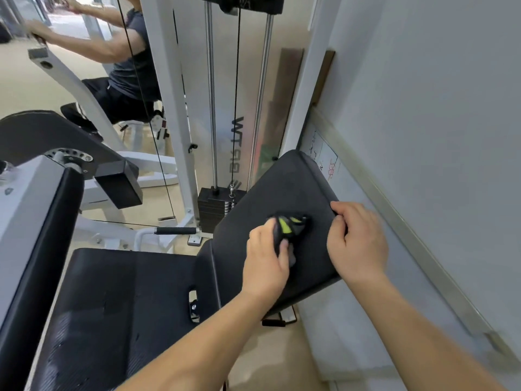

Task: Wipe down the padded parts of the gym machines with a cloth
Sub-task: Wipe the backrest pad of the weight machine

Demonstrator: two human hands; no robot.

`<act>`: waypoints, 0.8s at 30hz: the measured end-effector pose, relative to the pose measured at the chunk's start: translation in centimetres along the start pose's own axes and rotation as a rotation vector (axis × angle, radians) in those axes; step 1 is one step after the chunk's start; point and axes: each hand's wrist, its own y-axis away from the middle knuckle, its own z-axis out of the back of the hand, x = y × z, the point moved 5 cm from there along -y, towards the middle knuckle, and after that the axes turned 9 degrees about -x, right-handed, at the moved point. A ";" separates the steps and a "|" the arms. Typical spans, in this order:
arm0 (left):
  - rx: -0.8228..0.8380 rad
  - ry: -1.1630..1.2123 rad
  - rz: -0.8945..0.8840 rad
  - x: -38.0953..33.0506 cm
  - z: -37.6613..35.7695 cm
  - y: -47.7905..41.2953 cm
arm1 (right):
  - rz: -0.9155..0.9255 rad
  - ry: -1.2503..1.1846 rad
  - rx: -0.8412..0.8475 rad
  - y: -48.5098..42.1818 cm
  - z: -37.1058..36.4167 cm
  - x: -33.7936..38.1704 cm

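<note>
- Your left hand [265, 258], grip clamped on the dark, yellow-marked cloth [289, 225], presses it onto the back pad [270, 193].
- Your right hand [356, 238] grips the pad's edge, fingertips hidden.
- Weight-stack panel [238, 148]: "WT99" legible.

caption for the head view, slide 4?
Left hand wipes black back pad with cloth; right hand grips its edge.

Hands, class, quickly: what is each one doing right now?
Left hand: closed on the cloth, pressed to the pad.
Right hand: closed on the pad's edge.
</note>
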 end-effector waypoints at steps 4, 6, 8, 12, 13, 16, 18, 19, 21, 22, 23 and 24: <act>-0.057 -0.123 0.499 3.4 0.1 1.7 | -0.027 0.022 0.062 -0.1 0.2 0.0; -0.017 -0.102 0.627 2.9 0.3 1.5 | -0.014 0.023 0.075 -0.7 0.2 0.1; -0.009 -0.025 0.569 0.6 0.6 -0.1 | -0.031 -0.001 0.097 -1.5 0.3 0.1; -0.011 0.036 -0.008 -8.1 0.1 -3.6 | -0.219 -0.198 0.219 -4.6 -0.4 -1.8; -0.017 -0.032 -0.160 -9.4 0.0 -3.9 | -0.262 -0.253 0.251 -5.2 -0.7 -2.2; -0.018 -0.111 -0.312 -8.5 -0.8 -6.0 | -0.299 -0.303 0.283 -7.4 -2.0 -2.9; -0.027 -0.126 -0.282 -6.5 -1.1 -8.9 | -0.299 -0.310 0.312 -8.7 -3.1 -2.3; -0.041 -0.139 -0.240 -5.4 -1.4 -10.9 | -0.301 -0.303 0.330 -9.3 -3.8 -2.1; -0.079 -0.162 -0.117 -4.0 -1.6 -14.3 | -0.304 -0.269 0.364 -10.2 -4.9 -1.6; -0.090 -0.168 -0.057 -3.5 -2.0 -15.8 | -0.304 -0.254 0.369 -10.8 -5.6 -1.6; -0.093 -0.176 -0.017 -3.1 -2.2 -17.1 | -0.296 -0.242 0.373 -11.3 -6.2 -1.4; -0.082 -0.184 0.021 -2.6 -2.4 -18.0 | -0.282 -0.224 0.381 -11.8 -6.6 -1.2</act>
